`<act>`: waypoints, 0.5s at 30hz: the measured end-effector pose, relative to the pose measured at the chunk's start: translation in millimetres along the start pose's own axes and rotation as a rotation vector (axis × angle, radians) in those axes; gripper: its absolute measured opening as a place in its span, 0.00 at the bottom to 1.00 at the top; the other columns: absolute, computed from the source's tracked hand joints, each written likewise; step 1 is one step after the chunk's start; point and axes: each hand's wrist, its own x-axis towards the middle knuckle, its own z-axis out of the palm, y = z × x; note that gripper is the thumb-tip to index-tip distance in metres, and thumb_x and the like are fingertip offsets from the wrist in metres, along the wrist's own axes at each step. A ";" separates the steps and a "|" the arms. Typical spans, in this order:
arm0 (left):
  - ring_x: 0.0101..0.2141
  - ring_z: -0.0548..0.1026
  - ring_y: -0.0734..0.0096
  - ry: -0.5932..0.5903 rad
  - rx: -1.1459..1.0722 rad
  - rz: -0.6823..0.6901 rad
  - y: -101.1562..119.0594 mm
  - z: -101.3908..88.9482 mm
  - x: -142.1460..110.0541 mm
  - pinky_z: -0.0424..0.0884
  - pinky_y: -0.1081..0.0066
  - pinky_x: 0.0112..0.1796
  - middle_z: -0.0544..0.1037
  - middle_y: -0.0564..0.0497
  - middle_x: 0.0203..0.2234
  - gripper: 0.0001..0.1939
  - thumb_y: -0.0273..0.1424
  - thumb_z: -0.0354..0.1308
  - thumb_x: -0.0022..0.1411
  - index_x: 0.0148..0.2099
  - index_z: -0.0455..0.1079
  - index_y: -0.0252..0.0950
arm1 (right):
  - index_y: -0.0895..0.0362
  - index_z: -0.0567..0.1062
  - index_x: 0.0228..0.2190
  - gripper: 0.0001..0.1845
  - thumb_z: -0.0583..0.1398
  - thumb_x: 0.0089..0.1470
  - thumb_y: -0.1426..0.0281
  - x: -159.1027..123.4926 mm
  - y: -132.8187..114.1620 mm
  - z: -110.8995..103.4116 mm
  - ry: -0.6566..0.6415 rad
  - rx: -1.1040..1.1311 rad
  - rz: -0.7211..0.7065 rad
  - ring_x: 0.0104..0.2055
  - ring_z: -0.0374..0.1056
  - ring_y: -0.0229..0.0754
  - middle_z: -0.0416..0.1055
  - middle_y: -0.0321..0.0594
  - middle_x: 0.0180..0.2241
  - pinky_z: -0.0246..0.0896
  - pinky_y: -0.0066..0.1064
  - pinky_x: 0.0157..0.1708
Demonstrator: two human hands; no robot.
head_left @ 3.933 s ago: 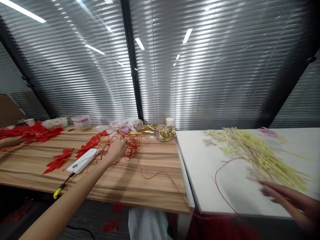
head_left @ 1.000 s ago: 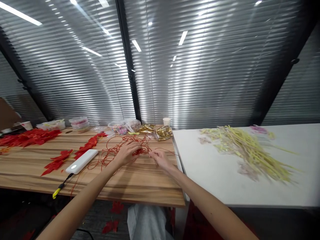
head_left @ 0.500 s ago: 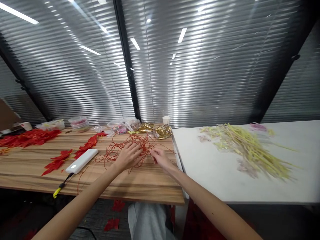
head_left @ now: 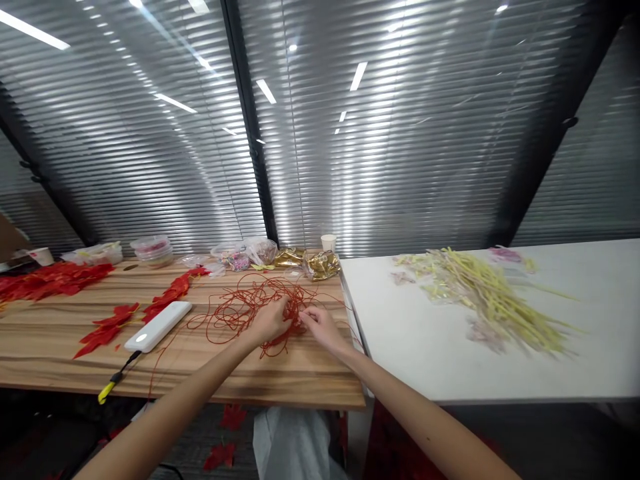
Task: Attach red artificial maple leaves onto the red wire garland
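A loose tangle of thin red cord (head_left: 231, 308) lies on the wood-grain table, with strands trailing left and right. My left hand (head_left: 271, 321) is at the front of the tangle, its fingers curled into the loops and closed on some cord. Just right of it, my right hand (head_left: 320, 325) pinches a strand of the red cord between thumb and fingertips. The two hands are close together but apart. The cord between them is partly hidden by the fingers.
A white power bank (head_left: 159, 325) with a yellow-tipped strap lies left of the cord. Red artificial leaves (head_left: 60, 280) spread farther left. Bags, gold packets (head_left: 323, 265) and a paper cup (head_left: 329, 242) line the back. Yellow stems (head_left: 495, 293) lie on the white table (head_left: 415, 360).
My left hand has gone from lying spread over the cord to fingers curled into it, a little to the right. My right hand keeps its pinch. The view has shifted slightly.
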 end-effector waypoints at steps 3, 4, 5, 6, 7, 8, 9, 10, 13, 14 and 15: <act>0.38 0.72 0.59 -0.022 0.150 0.050 4.5 -4.2 -6.6 0.65 0.67 0.34 0.74 0.43 0.38 0.20 0.30 0.48 0.54 0.50 0.61 0.35 | 0.59 0.66 0.18 0.14 0.53 0.50 0.65 -6.1 -1.9 0.7 -0.029 -0.007 0.005 0.23 0.55 0.35 0.61 0.34 0.19 0.47 0.26 0.24; 0.38 0.73 0.59 -0.015 0.197 0.059 4.1 -8.0 -7.4 0.65 0.67 0.34 0.74 0.43 0.39 0.20 0.29 0.47 0.54 0.50 0.61 0.35 | 0.59 0.66 0.18 0.15 0.53 0.50 0.64 -7.9 -3.0 0.8 -0.041 -0.012 -0.005 0.22 0.55 0.35 0.61 0.34 0.18 0.47 0.26 0.23; 0.37 0.73 0.59 0.005 0.236 0.065 2.9 -13.0 -7.2 0.65 0.67 0.33 0.74 0.43 0.39 0.20 0.28 0.47 0.54 0.51 0.60 0.36 | 0.59 0.65 0.18 0.15 0.53 0.50 0.64 -9.0 -4.2 0.8 -0.046 -0.012 -0.017 0.22 0.54 0.34 0.60 0.34 0.18 0.46 0.26 0.23; 0.36 0.73 0.59 0.033 0.265 0.066 1.0 -19.4 -6.2 0.64 0.67 0.33 0.73 0.43 0.40 0.21 0.27 0.46 0.55 0.52 0.60 0.36 | 0.59 0.66 0.18 0.16 0.53 0.50 0.63 -9.2 -5.6 0.6 -0.044 -0.006 -0.030 0.22 0.54 0.34 0.60 0.33 0.18 0.46 0.25 0.22; 0.36 0.73 0.60 0.059 0.282 0.060 -1.3 -26.5 -4.4 0.64 0.68 0.33 0.74 0.44 0.39 0.21 0.26 0.45 0.55 0.52 0.59 0.37 | 0.59 0.66 0.18 0.16 0.52 0.50 0.62 -8.2 -7.1 0.4 -0.037 0.004 -0.043 0.21 0.53 0.34 0.60 0.33 0.18 0.45 0.25 0.22; 0.36 0.73 0.61 0.092 0.289 0.051 -3.6 -33.9 -2.1 0.63 0.68 0.32 0.74 0.44 0.39 0.20 0.26 0.44 0.56 0.52 0.60 0.37 | 0.59 0.66 0.18 0.16 0.52 0.51 0.62 -6.1 -8.8 0.3 -0.026 0.017 -0.056 0.21 0.53 0.34 0.59 0.33 0.18 0.45 0.25 0.22; 0.36 0.73 0.61 0.125 0.287 0.041 -5.8 -41.1 0.4 0.63 0.69 0.32 0.74 0.45 0.38 0.19 0.26 0.44 0.56 0.51 0.61 0.38 | 0.59 0.67 0.19 0.16 0.52 0.51 0.61 -3.1 -10.7 0.3 -0.017 0.029 -0.069 0.21 0.53 0.34 0.59 0.33 0.18 0.45 0.25 0.21; 0.36 0.73 0.61 0.160 0.279 0.034 -7.7 -47.6 3.0 0.63 0.69 0.32 0.74 0.45 0.39 0.18 0.26 0.44 0.57 0.50 0.62 0.38 | 0.60 0.68 0.20 0.16 0.53 0.51 0.61 0.5 -12.8 0.5 -0.008 0.041 -0.079 0.21 0.53 0.34 0.59 0.34 0.18 0.45 0.25 0.21; 0.34 0.73 0.62 0.248 0.225 -0.024 -13.6 -60.9 10.3 0.62 0.70 0.31 0.75 0.46 0.38 0.16 0.28 0.44 0.58 0.47 0.65 0.40 | 0.60 0.71 0.24 0.16 0.53 0.51 0.60 10.9 -20.9 1.3 0.006 0.062 -0.091 0.21 0.54 0.34 0.61 0.34 0.19 0.47 0.25 0.22; 0.34 0.73 0.62 0.269 0.204 -0.046 -17.5 -64.2 12.2 0.62 0.70 0.31 0.75 0.46 0.37 0.16 0.29 0.44 0.58 0.47 0.66 0.39 | 0.60 0.71 0.25 0.16 0.53 0.51 0.60 13.3 -24.3 0.6 0.008 0.061 -0.102 0.22 0.55 0.34 0.63 0.35 0.20 0.49 0.25 0.22; 0.34 0.72 0.63 0.286 0.186 -0.074 -23.9 -67.6 13.6 0.62 0.70 0.32 0.75 0.46 0.36 0.16 0.29 0.44 0.57 0.46 0.67 0.39 | 0.60 0.71 0.25 0.16 0.53 0.51 0.60 14.8 -28.0 -1.4 0.009 0.059 -0.121 0.22 0.56 0.34 0.64 0.35 0.21 0.49 0.25 0.22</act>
